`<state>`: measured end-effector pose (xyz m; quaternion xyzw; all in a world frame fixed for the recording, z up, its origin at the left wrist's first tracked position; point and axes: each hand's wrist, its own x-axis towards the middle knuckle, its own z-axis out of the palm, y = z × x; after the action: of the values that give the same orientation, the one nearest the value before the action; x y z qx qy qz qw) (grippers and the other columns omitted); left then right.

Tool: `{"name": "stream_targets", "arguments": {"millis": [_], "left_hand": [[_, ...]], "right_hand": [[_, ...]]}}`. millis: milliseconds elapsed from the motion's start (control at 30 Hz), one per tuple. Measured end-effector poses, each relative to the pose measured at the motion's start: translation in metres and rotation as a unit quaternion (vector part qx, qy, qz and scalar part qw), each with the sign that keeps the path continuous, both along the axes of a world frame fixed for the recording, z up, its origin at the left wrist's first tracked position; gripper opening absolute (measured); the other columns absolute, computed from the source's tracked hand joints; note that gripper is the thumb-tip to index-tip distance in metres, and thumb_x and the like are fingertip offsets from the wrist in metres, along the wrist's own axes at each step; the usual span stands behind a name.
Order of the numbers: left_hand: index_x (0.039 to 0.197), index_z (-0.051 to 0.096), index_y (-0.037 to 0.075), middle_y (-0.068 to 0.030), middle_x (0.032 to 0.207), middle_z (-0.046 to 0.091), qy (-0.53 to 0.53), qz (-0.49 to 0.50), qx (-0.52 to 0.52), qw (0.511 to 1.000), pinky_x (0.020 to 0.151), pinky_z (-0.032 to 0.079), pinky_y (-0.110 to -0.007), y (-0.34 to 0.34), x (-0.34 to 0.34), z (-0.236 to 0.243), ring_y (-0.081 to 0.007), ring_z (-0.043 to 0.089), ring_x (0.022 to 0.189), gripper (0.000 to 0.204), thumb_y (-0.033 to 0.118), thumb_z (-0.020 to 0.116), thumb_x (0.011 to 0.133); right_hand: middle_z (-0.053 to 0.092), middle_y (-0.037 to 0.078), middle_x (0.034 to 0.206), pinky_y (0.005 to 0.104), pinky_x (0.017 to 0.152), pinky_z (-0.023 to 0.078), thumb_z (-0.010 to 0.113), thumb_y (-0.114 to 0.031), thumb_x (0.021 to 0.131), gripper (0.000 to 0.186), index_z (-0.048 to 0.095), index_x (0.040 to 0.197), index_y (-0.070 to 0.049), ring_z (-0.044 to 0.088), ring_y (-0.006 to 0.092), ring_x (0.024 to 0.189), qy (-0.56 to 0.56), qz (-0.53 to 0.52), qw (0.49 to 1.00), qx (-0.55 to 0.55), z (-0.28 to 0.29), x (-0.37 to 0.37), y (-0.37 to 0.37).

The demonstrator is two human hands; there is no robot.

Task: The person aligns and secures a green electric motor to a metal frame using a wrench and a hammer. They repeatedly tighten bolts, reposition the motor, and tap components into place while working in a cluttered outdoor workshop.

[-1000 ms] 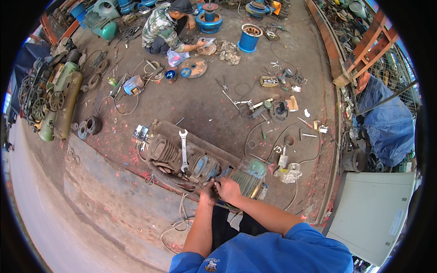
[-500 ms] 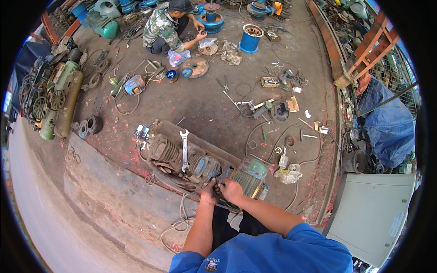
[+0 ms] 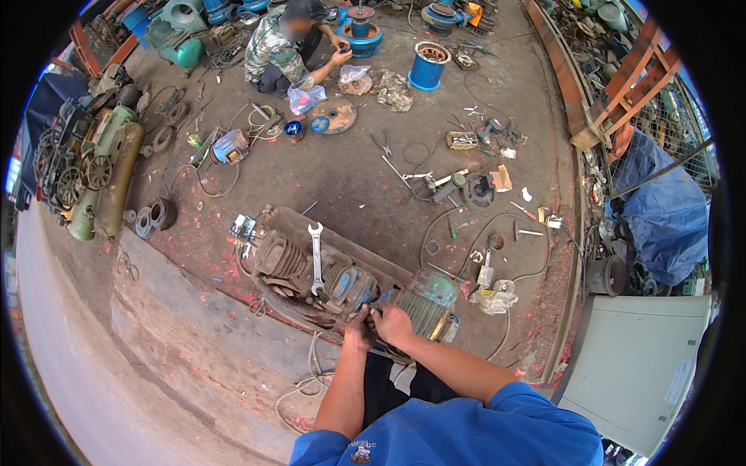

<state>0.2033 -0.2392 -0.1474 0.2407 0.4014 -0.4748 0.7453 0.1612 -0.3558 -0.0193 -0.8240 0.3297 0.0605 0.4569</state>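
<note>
Both my hands meet at the near side of a dirty air compressor, between its finned pump (image 3: 342, 286) and its green ribbed electric motor (image 3: 423, 307). My left hand (image 3: 360, 329) has its blackened fingers closed. Right beside it, my right hand (image 3: 391, 324) is also closed, fingertips pinched against the same spot. Whatever small part they hold is hidden by the fingers. A silver double open-ended wrench (image 3: 316, 258) lies across the top of the pump, untouched. Behind the pump runs the compressor's long brown tank (image 3: 342, 242).
Pliers, wrenches and a hammer (image 3: 528, 231) lie about the floor beyond the compressor. Cables (image 3: 315, 373) loop on the ground at its near side. A co-worker (image 3: 284, 54) squats far left of centre beside blue pump parts (image 3: 429, 68). A pale cabinet (image 3: 637, 365) stands right.
My hands stay at the same spot on the compressor, with only a slight shift of the fingers. The wrench lies where it was.
</note>
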Motion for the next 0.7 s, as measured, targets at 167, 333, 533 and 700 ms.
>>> {"name": "stream_targets", "arguments": {"millis": [167,333,533,700], "left_hand": [[0.08,0.054,0.016,0.0043,0.064,0.042,-0.04,-0.04,0.031,0.998,0.052,0.033,-0.025,-0.005,0.002,0.031,-0.0108,0.037,0.057,0.025,0.032,0.064,0.096],[0.08,0.056,0.015,0.0041,0.061,0.043,-0.034,-0.03,0.031,0.999,0.05,0.032,-0.027,-0.002,0.003,0.029,-0.0119,0.039,0.054,0.026,0.033,0.063,0.097],[0.078,0.058,0.015,0.0034,0.06,0.048,-0.016,-0.088,0.0,0.996,0.049,0.033,-0.027,-0.005,0.008,0.053,-0.0116,0.041,0.051,0.026,0.032,0.063,0.097],[0.08,0.06,0.015,0.0033,0.062,0.05,-0.031,-0.006,0.061,0.998,0.05,0.034,-0.027,-0.007,0.001,0.007,-0.011,0.044,0.055,0.02,0.026,0.066,0.095]], "right_hand": [[0.068,0.022,0.087,0.0484,0.069,0.051,0.063,-0.031,0.093,0.035,0.064,0.096,0.003,0.066,0.0371,0.078,0.053,-0.13,0.984,0.106,-0.018,-0.006,-0.009],[0.069,0.021,0.085,0.0492,0.067,0.051,0.064,-0.032,0.092,0.033,0.066,0.096,0.001,0.065,0.0385,0.073,-0.024,0.116,0.971,-0.206,-0.007,-0.016,-0.013],[0.069,0.018,0.082,0.0474,0.073,0.054,0.065,-0.03,0.09,0.031,0.066,0.093,0.001,0.068,0.0405,0.081,0.108,-0.195,0.907,0.358,-0.047,-0.012,0.005],[0.068,0.018,0.092,0.0467,0.073,0.053,0.068,-0.026,0.087,0.028,0.064,0.099,-0.001,0.064,0.0381,0.078,0.03,0.035,0.995,-0.087,0.002,-0.015,0.007]]}}
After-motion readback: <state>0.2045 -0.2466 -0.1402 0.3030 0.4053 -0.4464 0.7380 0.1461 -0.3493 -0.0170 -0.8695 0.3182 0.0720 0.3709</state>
